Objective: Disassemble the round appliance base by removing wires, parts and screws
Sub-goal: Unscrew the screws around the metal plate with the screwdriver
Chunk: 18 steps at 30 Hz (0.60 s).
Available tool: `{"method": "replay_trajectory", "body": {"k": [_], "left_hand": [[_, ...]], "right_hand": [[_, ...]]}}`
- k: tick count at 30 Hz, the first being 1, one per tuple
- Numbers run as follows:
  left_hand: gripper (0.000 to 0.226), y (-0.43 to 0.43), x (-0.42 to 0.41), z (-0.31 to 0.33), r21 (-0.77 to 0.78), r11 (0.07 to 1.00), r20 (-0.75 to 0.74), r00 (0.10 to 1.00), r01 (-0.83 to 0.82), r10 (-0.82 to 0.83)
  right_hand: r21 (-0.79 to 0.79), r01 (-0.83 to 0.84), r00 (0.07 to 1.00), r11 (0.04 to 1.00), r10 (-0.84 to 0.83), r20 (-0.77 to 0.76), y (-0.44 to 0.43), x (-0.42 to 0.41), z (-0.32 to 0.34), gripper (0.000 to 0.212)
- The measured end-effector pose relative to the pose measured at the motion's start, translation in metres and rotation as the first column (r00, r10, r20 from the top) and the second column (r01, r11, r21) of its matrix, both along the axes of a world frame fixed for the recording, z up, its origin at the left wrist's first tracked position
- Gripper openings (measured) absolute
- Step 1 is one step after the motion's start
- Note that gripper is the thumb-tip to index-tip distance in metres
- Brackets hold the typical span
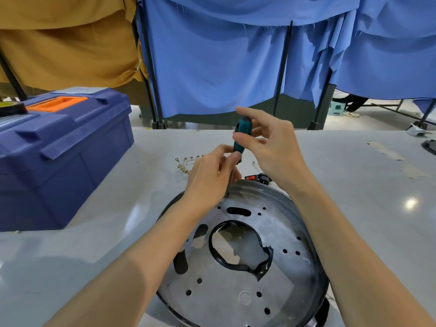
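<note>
Grey table (354, 185), blue curtains (212, 67) behind; both hands on a screwdriver (241, 135) over the round base (283, 232).
Base lay flat at the table's near centre, between the forearms. Teal-handled screwdriver stood near upright, tip on the base's far rim. Left hand (210, 178) pinched its shaft just under the handle; right hand (271, 147) held the handle in its fingertips. Loose wires (184, 165) and a red switch (251, 177) lay just beyond; blue toolbox (59, 149) sat left.
</note>
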<state>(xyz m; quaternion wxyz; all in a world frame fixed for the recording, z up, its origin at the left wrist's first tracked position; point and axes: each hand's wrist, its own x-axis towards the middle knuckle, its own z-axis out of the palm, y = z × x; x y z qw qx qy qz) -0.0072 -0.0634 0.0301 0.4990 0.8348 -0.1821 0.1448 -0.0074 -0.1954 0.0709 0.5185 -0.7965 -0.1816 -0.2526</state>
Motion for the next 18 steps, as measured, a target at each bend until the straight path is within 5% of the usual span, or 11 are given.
{"method": "replay_trajectory", "body": {"k": [7,18], "left_hand": [[0.02,0.0004,0.0008,-0.0018,-0.054,0.998,-0.025,1.0,-0.009,0.007],[0.018,-0.0001,0.0006,-0.0022,-0.019,1.0,-0.03,0.999,0.014,-0.014]], "right_hand": [[0.007,-0.06,0.998,0.998,0.06,-0.012,0.004,-0.0021,0.0002,0.025],[-0.002,-0.081,0.996,0.997,0.081,-0.025,0.0033,-0.0013,-0.0009,0.028]]}}
